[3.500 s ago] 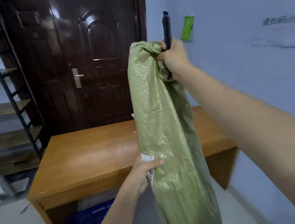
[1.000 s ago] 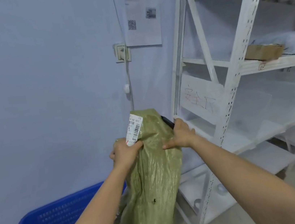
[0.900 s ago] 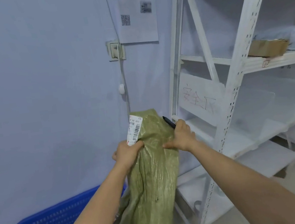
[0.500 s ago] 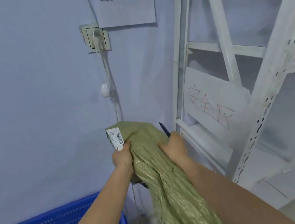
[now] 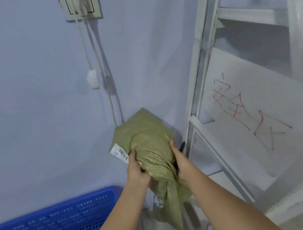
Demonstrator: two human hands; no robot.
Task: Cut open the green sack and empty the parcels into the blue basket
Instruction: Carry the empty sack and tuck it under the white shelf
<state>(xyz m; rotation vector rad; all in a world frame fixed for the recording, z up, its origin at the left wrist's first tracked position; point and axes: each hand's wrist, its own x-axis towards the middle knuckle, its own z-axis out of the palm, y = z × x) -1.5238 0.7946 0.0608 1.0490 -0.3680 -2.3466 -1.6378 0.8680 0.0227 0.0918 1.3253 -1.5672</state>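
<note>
Both hands — left hand [image 5: 134,168], right hand [image 5: 180,161] — now bunch the limp green sack [image 5: 146,141], gripping tight beside the blue basket [image 5: 64,220] — emptied, I'd guess.

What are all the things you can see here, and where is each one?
Green woven plastic sack: one, olive green, bunched up in front of the wall, held between both hands.
White barcode label: one, on the sack's left side.
Blue perforated plastic basket: one, bottom left.
White metal shelving rack: one, right.
White sheet with red writing: one, on the rack.
White wall socket: one, top, cables hanging down.
Black knife tip: one, behind the right hand.
Left hand: grip on the sack.
Right hand: grip on the sack.
</note>
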